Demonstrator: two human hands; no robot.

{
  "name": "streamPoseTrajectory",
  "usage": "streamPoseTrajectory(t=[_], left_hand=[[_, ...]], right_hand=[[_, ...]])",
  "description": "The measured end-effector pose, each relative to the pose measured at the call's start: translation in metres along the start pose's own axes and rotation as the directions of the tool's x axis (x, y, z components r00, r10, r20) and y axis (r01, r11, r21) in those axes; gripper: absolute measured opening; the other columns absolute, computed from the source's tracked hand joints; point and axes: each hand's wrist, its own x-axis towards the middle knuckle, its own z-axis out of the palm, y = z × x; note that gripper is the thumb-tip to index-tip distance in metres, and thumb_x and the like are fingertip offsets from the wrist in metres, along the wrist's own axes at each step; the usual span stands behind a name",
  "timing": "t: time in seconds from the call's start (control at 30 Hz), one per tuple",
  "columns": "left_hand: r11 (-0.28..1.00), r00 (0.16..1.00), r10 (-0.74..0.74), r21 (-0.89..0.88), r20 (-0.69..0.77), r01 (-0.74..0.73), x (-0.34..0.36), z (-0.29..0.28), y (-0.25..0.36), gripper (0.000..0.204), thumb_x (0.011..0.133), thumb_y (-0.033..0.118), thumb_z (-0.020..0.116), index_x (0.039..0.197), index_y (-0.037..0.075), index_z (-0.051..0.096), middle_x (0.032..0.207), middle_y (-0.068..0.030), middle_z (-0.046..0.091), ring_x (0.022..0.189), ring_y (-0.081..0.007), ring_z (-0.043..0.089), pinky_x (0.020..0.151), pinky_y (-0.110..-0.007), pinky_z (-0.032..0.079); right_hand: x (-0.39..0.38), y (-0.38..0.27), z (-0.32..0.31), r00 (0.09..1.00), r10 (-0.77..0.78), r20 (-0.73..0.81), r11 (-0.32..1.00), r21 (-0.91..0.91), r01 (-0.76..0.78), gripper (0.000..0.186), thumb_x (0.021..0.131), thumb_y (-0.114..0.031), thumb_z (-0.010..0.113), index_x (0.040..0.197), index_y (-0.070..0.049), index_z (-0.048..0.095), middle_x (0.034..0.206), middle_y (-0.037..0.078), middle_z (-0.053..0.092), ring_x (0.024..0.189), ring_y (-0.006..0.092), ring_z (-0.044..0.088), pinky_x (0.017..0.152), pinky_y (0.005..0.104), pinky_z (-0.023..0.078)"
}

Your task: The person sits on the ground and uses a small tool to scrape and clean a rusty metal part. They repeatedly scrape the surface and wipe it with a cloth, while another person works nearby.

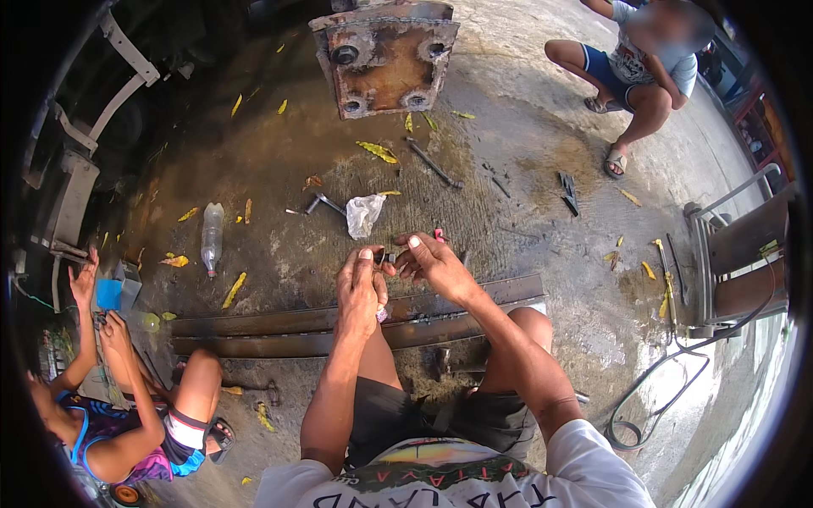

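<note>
Between my hands is a small dark metal piece [387, 257] that looks like a short bolt. My left hand [359, 286] pinches its left end between thumb and fingers. Curled fingers of my right hand [439, 269] close around its right end, partly hiding it. Something small and pinkish [381, 315] shows beside my left wrist. Just beyond my hands lies a crumpled whitish plastic bag [364, 215], with a metal T-shaped tool [325, 203] next to it. A small pink object [439, 234] rests on the concrete past my right hand.
Long steel bars [262, 336] lie across the ground before me. A rusty plate assembly [389, 69] stands ahead, a metal rod [434, 163] nearer. A plastic bottle [212, 240] lies left. People squat at left [127, 415] and far right [648, 76]. A torch [667, 279] and hose lie by a cart [737, 254].
</note>
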Motion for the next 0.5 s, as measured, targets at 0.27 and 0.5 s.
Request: streamPoseTrajectory(t=[0.27, 0.5], left_hand=[[0.869, 0.991, 0.127, 0.476, 0.049, -0.135, 0.024, 0.045, -0.034, 0.033, 0.107, 0.033, 0.057, 0.116, 0.004, 0.07, 0.082, -0.0028, 0.068, 0.059, -0.0089, 0.057, 0.051, -0.026, 0.045], [0.364, 0.875, 0.403, 0.829, 0.27, -0.423, 0.022, 0.064, -0.01, 0.03, 0.102, 0.026, 0.063, 0.109, -0.003, 0.065, 0.081, -0.0214, 0.069, 0.071, -0.0374, 0.067, 0.069, -0.046, 0.052]], right_hand=[[-0.001, 0.039, -0.02, 0.996, 0.075, -0.057, 0.881, 0.472, -0.039, 0.03, 0.109, -0.03, 0.053, 0.103, -0.003, 0.065, 0.085, 0.003, 0.067, 0.073, 0.01, 0.06, 0.066, 0.0278, 0.052], [-0.004, 0.044, -0.033, 0.986, 0.139, -0.088, 0.64, 0.768, -0.022, 0.021, 0.104, -0.028, 0.063, 0.098, -0.008, 0.059, 0.079, 0.001, 0.06, 0.067, 0.0101, 0.054, 0.061, 0.0271, 0.047]])
